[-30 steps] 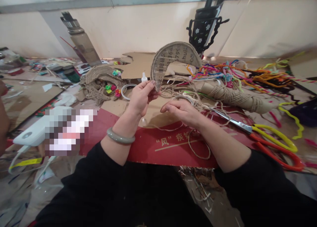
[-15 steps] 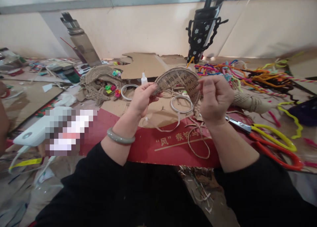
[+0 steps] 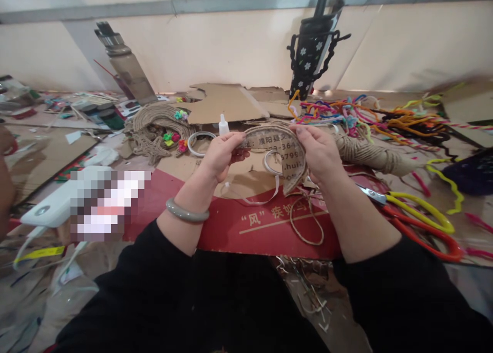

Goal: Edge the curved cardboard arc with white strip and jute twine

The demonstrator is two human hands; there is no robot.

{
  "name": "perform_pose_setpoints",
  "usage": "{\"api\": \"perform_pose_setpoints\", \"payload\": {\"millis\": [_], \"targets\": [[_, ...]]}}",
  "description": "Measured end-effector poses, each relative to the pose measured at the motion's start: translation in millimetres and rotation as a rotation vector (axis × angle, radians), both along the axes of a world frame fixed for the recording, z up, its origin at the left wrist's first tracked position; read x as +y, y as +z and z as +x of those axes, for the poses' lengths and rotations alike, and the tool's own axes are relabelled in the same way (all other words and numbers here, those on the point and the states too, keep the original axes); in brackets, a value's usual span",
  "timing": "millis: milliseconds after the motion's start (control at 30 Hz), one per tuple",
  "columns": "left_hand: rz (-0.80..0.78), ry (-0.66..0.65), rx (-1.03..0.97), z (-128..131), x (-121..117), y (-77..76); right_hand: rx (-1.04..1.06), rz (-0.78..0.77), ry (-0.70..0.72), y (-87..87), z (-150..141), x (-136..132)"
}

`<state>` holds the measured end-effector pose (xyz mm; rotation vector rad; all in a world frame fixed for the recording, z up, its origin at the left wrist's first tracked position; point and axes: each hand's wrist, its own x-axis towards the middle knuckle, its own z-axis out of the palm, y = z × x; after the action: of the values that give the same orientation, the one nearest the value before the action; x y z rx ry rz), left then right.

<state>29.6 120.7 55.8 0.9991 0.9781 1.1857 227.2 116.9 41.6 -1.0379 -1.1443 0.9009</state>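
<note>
Between my hands is a curved cardboard piece [image 3: 295, 160] with printed characters and digits, its outer edge bordered by twine. My left hand [image 3: 223, 155] pinches its left end between thumb and fingers. At the upper right edge, my right hand [image 3: 319, 150] is closed on the same piece, thumb on top and the other fingers mostly hidden. Beneath it, a loop of loose twine [image 3: 308, 235] lies on a red printed board [image 3: 231, 229]. Behind the piece, a white ring [image 3: 269, 164] is partly covered. A white-capped glue bottle [image 3: 222, 124] stands just beyond my left hand.
Scissors [image 3: 408, 204] with yellow and red handles lie at right, near a twine roll [image 3: 373, 155] and colourful cords [image 3: 358, 116]. A twine-wrapped craft [image 3: 157, 129], a grey bottle [image 3: 129, 65], a flowered black tumbler [image 3: 311, 50] and a white power bank [image 3: 65, 199] stand or lie around.
My right hand has moved from a raised, fist-like pose beside the cardboard piece to grip its upper right edge. The piece has turned slightly, its right part now lower.
</note>
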Motion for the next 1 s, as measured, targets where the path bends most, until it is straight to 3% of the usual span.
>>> {"api": "perform_pose_setpoints", "payload": {"millis": [167, 300, 400, 500, 600, 667, 767, 833, 900, 1000], "targets": [[0.025, -0.006, -0.002, -2.2, 4.7, -3.7, 0.003, -0.064, 0.081, 2.4, -6.5, -5.5], [0.074, 0.011, 0.084, -5.1, 5.8, -6.9, 0.041, -0.05, 0.065, -2.4, -3.0, -0.4], [0.221, 0.068, 0.264, -12.6, -5.3, -6.2, 0.161, -0.022, 0.031, -5.2, 5.8, 7.9], [0.41, 0.059, 0.647, -27.3, -28.4, -4.0, 0.224, -0.002, -0.022, -7.0, 14.9, 16.8], [0.592, -0.111, 1.015, -44.6, -52.3, -7.4, 0.22, 0.0, -0.06, -9.0, 21.0, 23.9], [0.575, -0.228, 1.162, -51.2, -64.1, -13.7, 0.214, -0.002, -0.074, -10.4, 23.6, 27.8], [0.523, -0.317, 1.226, -45.3, -79.8, -21.5, 0.215, 0.007, -0.085, -12.1, 27.6, 32.8], [0.547, -0.349, 1.18, -30.8, -94.2, -20.2, 0.227, 0.009, -0.092, -12.4, 30.3, 35.4], [0.613, -0.491, 1.018, -12.4, -112.6, -12.9, 0.243, 0.0, -0.099, -11.7, 32.2, 36.7], [0.656, -0.96, 0.719, 11.2, -137.8, -0.4, 0.253, -0.014, -0.077, -9.6, 29.9, 34.8]]}}
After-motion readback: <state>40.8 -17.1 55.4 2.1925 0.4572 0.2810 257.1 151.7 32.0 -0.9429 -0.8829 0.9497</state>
